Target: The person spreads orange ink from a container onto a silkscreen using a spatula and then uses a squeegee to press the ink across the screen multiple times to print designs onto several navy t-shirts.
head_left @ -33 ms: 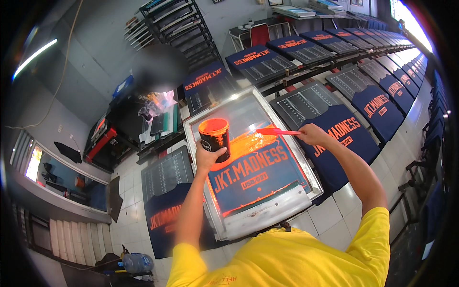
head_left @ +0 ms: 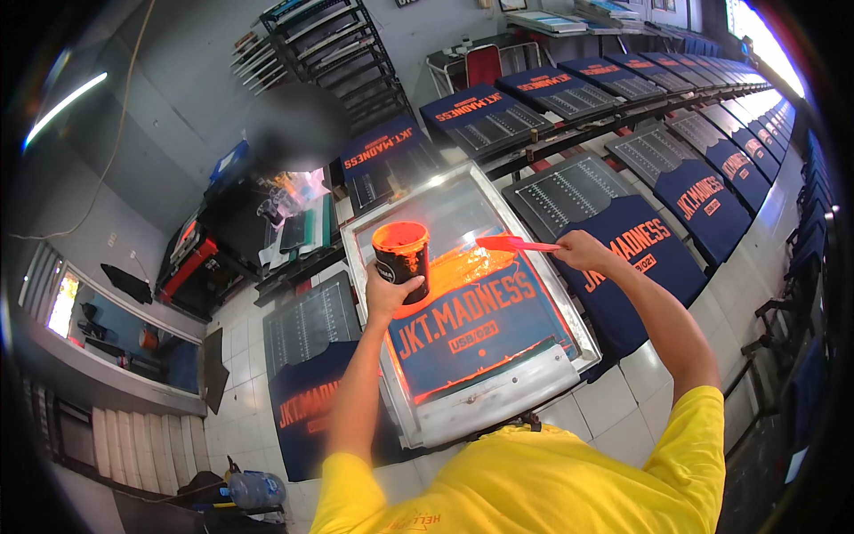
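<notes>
The head view shows a person in a yellow shirt (head_left: 543,476) with both arms reaching over a silver-rimmed printing screen (head_left: 498,396). The left hand (head_left: 394,291) has its fingers curled around the lower part of a black tub (head_left: 414,265), the thumb lying across the side that faces the wearer. The tub stands nearly upright over the screen, close to its left edge and about midway between the far and near edges; whether its base touches the mesh cannot be told. Its mouth is open, with orange coating the rim and inside and streaking the outer wall. The right hand (head_left: 583,250), just beyond the screen's right edge, has its fingers closed around the handle end of a red spatula (head_left: 525,245). The spatula crosses that edge, its blade pointing left over a thick band of orange ink (head_left: 471,265). The ink runs from the tub toward the right edge, just beyond the lettered design (head_left: 467,313) that fills the nearer part of the mesh. Dark boards with printed navy cloth lie on both sides: one navy garment (head_left: 672,276) off the right edge, another navy cloth (head_left: 307,392) off the left.
</notes>
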`<act>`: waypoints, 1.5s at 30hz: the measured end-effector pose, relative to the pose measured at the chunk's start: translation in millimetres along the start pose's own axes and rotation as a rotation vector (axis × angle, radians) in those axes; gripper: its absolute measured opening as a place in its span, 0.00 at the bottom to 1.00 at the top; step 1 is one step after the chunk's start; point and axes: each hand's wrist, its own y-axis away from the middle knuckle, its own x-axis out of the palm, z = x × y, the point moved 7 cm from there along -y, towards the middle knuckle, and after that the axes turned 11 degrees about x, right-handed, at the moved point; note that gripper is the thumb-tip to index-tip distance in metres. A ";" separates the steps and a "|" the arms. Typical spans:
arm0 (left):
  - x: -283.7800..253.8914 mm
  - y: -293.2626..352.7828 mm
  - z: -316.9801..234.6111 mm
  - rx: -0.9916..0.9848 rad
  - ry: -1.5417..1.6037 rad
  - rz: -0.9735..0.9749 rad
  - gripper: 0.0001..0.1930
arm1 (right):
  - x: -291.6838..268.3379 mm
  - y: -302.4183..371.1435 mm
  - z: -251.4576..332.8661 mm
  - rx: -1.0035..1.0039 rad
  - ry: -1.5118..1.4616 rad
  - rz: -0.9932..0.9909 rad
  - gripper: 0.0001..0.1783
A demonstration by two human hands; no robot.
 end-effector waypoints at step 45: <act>7.7 14.9 -7.8 0.077 -0.154 0.074 0.50 | -19.0 88.8 117.5 -0.481 0.494 -0.327 0.06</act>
